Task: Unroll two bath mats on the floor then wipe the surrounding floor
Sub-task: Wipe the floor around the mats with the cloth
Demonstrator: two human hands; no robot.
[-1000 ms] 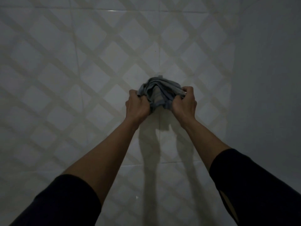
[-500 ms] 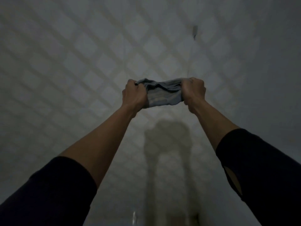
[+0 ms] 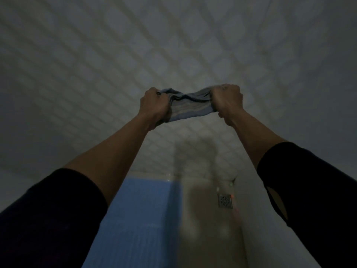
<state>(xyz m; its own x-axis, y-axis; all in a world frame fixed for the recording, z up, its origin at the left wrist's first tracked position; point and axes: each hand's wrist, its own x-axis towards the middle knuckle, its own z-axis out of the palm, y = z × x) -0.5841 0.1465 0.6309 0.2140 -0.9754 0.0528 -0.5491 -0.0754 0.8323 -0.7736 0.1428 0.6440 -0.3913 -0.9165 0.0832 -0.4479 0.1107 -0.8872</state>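
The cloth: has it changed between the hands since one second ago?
Yes. The cloth was bunched; now left hand and right hand hold it stretched out.

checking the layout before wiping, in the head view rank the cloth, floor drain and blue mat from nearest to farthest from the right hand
1. Cloth: gripped in the right hand, stretched across to the left hand.
2. Floor drain: on the floor below, right of the mat.
3. Blue mat: lower left on the floor; only slightly farther than the drain.
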